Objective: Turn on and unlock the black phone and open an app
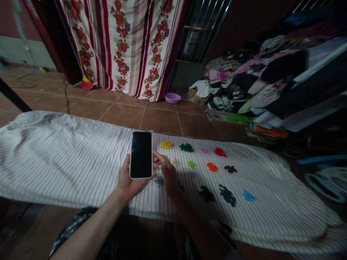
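A smartphone with a dark screen and a pale case lies upright in my left hand, whose thumb is on its left edge and fingertips show past the right edge. My right hand is beside the phone, fingers stretched toward its right edge; whether they touch it I cannot tell. Around it on the striped cloth lie small piles of coloured pieces: yellow, dark green, beige, lime, orange and grey. My right hand partly hides a dark pile.
Farther right are red, brown, black, dark grey and blue piles. Beyond the cloth stand a purple basin, a floral curtain, a broom and heaped clothes.
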### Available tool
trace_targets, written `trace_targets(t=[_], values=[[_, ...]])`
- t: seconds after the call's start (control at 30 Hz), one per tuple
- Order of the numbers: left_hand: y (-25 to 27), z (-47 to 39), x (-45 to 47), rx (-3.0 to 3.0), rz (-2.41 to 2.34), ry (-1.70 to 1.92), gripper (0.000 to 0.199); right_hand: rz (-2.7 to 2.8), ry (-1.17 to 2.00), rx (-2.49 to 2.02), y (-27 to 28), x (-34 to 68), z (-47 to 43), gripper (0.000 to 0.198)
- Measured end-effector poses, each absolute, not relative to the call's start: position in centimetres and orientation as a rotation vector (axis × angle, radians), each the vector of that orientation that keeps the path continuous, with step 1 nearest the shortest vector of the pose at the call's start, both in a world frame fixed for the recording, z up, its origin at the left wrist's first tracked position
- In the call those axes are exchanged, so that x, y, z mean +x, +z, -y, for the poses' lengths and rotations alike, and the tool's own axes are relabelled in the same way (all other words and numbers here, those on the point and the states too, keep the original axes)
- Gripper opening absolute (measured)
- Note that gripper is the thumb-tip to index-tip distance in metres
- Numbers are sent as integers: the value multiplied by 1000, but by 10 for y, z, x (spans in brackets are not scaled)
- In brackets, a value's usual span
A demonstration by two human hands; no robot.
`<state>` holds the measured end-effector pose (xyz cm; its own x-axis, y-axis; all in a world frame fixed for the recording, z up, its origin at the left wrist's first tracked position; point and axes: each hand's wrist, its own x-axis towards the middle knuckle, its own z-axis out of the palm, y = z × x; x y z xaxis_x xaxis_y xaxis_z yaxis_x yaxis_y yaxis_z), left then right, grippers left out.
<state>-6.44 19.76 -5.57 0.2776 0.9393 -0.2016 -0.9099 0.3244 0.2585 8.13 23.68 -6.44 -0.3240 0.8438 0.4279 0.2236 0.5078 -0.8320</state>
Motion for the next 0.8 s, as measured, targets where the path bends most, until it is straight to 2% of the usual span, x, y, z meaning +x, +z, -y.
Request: trace_targets(t=[0.3,0.8], values=[[-55,-201,-57,127,-400,1262,69,1722,913,-954,-70,84,-239,62],[-59,-200,-56,153,-365,1290,60,1846,754,-935,-64,84,-241,59]])
